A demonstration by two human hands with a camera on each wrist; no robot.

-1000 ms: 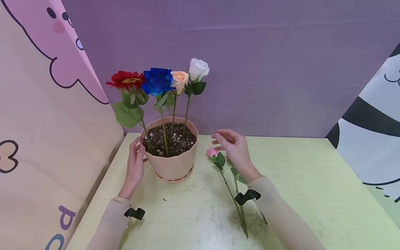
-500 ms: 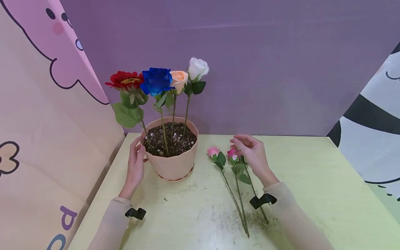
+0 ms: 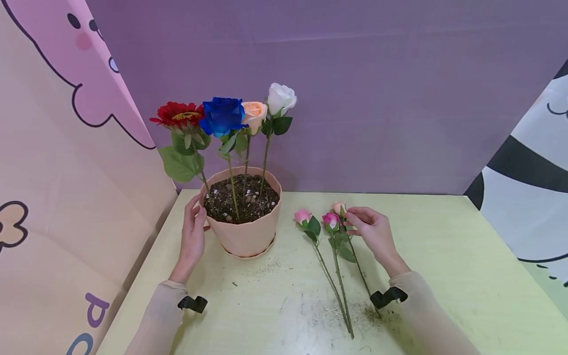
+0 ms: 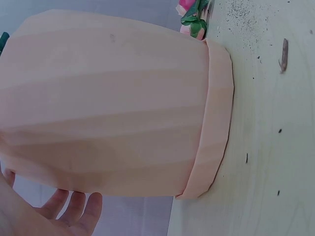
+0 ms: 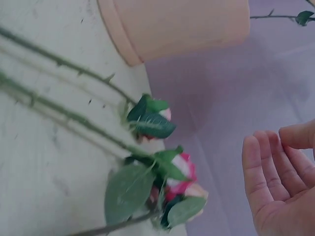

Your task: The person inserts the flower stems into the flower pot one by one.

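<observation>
My left hand (image 3: 193, 239) rests against the left side of a pink flowerpot (image 3: 244, 236), its fingers along the outer wall near the rim. Dark soil fills the pot, and a red daisy-like flower (image 3: 179, 114), a blue rose (image 3: 223, 116), a peach rose (image 3: 255, 116) and a white rose (image 3: 281, 98) stand upright in it. Beside a pale peach rose (image 3: 337, 207) lying on the table is my right hand (image 3: 374, 234), fingers loosely bent; the right wrist view shows nothing between them. A light pink rose (image 3: 302, 216) and a magenta-and-white rose (image 3: 331, 220) lie to its left.
The pale yellow table (image 3: 452, 266) carries scattered soil crumbs (image 3: 266, 267) and dry bits (image 3: 372, 313) near the stem ends. A purple backdrop (image 3: 377, 98) rises behind its far edge. A printed panel (image 3: 80, 162) stands close on the left.
My right hand has moved right and toward me, from above the light pink rose past the magenta one to the pale peach rose, uncovering the lying flowers. The left hand stays on the pot.
</observation>
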